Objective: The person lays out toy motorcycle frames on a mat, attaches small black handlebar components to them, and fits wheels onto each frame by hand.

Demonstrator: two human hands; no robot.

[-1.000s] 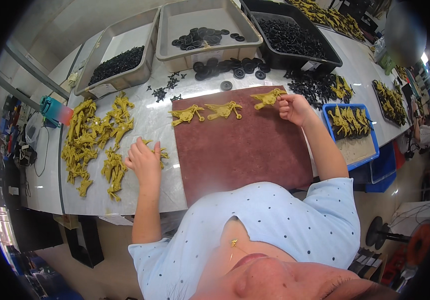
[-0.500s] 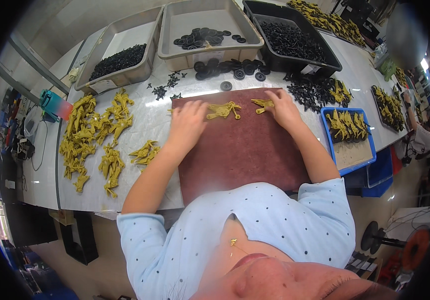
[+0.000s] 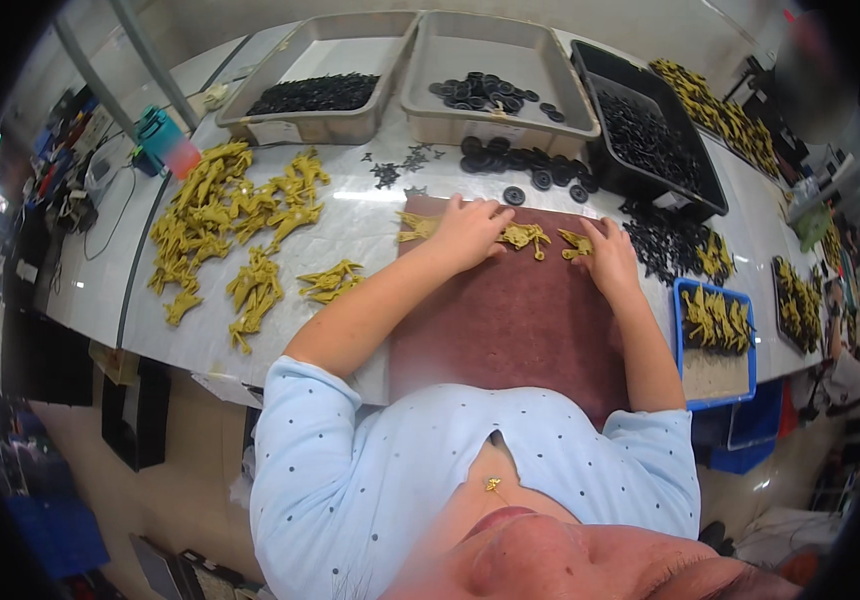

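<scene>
A yellow moulded part [image 3: 525, 237] with a looped end lies near the far edge of the reddish-brown mat [image 3: 495, 330]. My left hand [image 3: 468, 236] is closed on its left end, with the fingers bent over it. Further right, a smaller-looking yellow piece [image 3: 575, 244] sticks out from the fingers of my right hand [image 3: 610, 262], which grip its right end and hide part of it. Another yellow part [image 3: 417, 227] rests at the mat's far left corner, partly behind my left hand and wrist.
Heaped yellow parts [image 3: 220, 210] cover the table's left side. Behind the mat lie black wheels [image 3: 540, 172], two grey bins [image 3: 500, 125] and a black bin [image 3: 660, 190]. Small black pieces [image 3: 662, 245] and a blue-rimmed tray [image 3: 715, 402] are at the right. A bottle [image 3: 165, 140] stands far left.
The whole view has shifted. Over the mat, my left hand has moved right with its yellow part, closer to my right hand, uncovering the yellow part at the left corner. My right hand stays put.
</scene>
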